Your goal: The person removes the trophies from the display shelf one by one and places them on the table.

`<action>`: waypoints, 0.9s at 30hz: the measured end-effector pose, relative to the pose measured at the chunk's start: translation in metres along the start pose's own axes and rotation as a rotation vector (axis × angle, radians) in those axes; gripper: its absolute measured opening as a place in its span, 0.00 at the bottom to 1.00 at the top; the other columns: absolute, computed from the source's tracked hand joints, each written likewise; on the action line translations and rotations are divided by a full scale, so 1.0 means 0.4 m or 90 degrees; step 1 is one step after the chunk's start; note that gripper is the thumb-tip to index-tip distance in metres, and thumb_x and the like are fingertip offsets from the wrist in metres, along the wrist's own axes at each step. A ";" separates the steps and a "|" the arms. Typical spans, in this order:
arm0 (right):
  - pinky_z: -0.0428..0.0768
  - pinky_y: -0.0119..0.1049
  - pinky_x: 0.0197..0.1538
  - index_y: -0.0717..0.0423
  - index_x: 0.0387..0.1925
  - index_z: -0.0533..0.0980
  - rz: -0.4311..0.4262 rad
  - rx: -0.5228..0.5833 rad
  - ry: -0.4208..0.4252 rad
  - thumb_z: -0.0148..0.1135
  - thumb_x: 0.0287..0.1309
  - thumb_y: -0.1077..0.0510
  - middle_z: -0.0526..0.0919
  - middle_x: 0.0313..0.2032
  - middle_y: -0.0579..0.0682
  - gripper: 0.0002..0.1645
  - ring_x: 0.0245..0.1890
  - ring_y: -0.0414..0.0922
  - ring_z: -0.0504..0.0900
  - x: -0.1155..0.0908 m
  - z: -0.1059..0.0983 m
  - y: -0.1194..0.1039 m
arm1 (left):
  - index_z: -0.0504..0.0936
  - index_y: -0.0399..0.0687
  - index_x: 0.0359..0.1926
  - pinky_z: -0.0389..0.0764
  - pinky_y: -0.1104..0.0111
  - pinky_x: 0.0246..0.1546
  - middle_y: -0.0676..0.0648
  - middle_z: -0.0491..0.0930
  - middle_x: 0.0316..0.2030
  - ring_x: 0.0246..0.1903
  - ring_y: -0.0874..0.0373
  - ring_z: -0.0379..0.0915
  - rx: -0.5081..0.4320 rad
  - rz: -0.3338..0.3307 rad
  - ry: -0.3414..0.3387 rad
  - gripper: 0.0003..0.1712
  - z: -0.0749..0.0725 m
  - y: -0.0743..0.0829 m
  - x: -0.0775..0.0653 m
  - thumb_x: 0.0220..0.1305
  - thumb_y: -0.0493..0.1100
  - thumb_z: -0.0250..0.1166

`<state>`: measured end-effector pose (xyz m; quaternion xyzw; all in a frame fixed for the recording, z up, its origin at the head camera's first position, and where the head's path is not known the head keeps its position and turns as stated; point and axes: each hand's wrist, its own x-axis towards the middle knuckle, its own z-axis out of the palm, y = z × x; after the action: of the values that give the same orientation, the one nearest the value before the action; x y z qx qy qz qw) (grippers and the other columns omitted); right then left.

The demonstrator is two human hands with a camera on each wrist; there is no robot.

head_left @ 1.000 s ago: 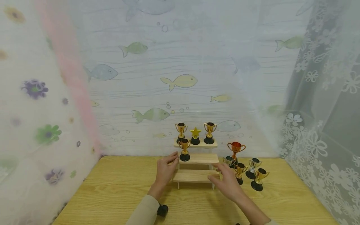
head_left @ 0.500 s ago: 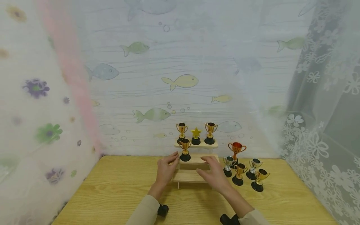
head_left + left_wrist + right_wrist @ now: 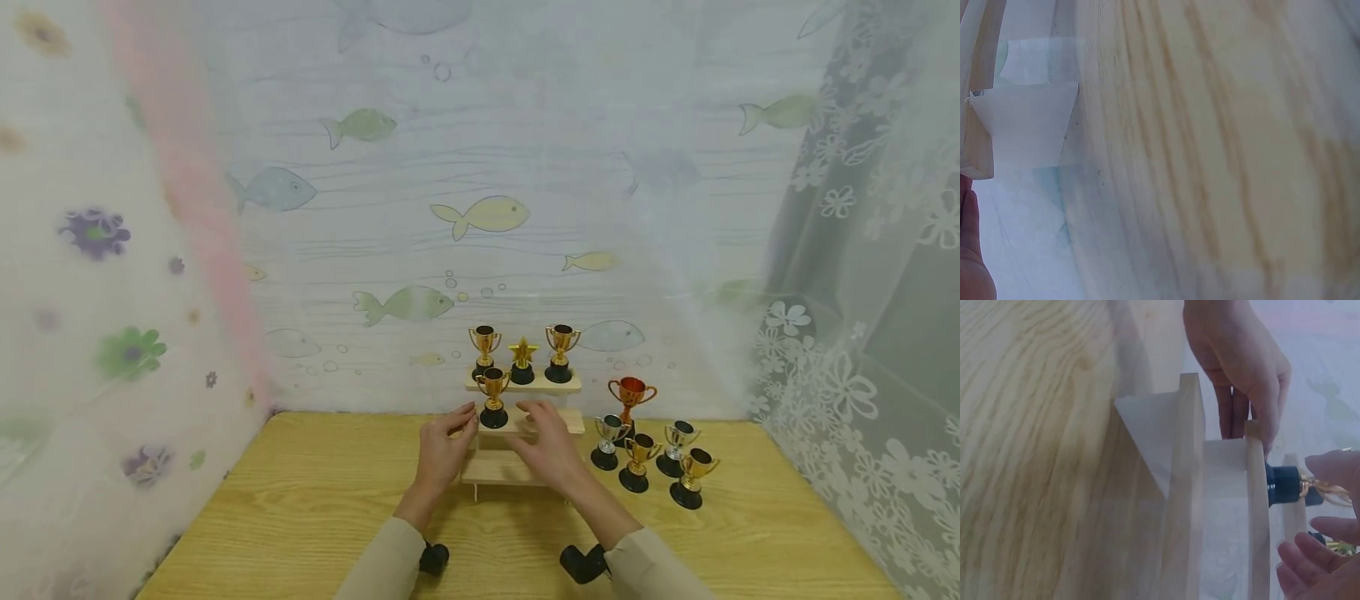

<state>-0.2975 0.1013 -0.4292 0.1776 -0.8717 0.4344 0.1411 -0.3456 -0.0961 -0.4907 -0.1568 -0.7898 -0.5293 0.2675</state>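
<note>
A three-tier wooden display stand (image 3: 495, 468) stands on the table. My left hand (image 3: 442, 450) holds the left end of its middle shelf, fingers and thumb on either side of the board (image 3: 1257, 537) in the right wrist view. Close beside that hand, a small gold trophy cup (image 3: 493, 386) with a black base stands upright on the middle shelf. My right hand (image 3: 551, 446) reaches over the stand from the right, thumb and fingers parted, fingertips near the cup and nothing between them. On the top shelf are two gold cups, left and right (image 3: 561, 343), with a star trophy (image 3: 522, 353) between them.
To the right of the stand, several more trophies stand on the table: a red cup (image 3: 632, 395), silver cups (image 3: 611, 429) and gold cups (image 3: 697, 467). A fish-patterned curtain (image 3: 487, 212) hangs behind the table (image 3: 322, 492).
My right hand has moved left from the stand's right end, across the middle shelf, toward the gold cup. My left hand has stayed at the shelf's left end.
</note>
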 end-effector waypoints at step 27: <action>0.81 0.56 0.56 0.66 0.61 0.77 0.052 -0.021 0.004 0.72 0.63 0.54 0.78 0.57 0.60 0.30 0.55 0.58 0.80 0.077 0.064 0.003 | 0.87 0.33 0.51 0.85 0.56 0.51 0.43 0.85 0.54 0.48 0.48 0.86 0.009 0.004 0.000 0.14 -0.005 0.006 -0.001 0.69 0.37 0.68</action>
<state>-0.3282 0.0756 -0.4327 0.1378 -0.8849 0.4259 0.1287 -0.3437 -0.0969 -0.4886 -0.1570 -0.7929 -0.5231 0.2704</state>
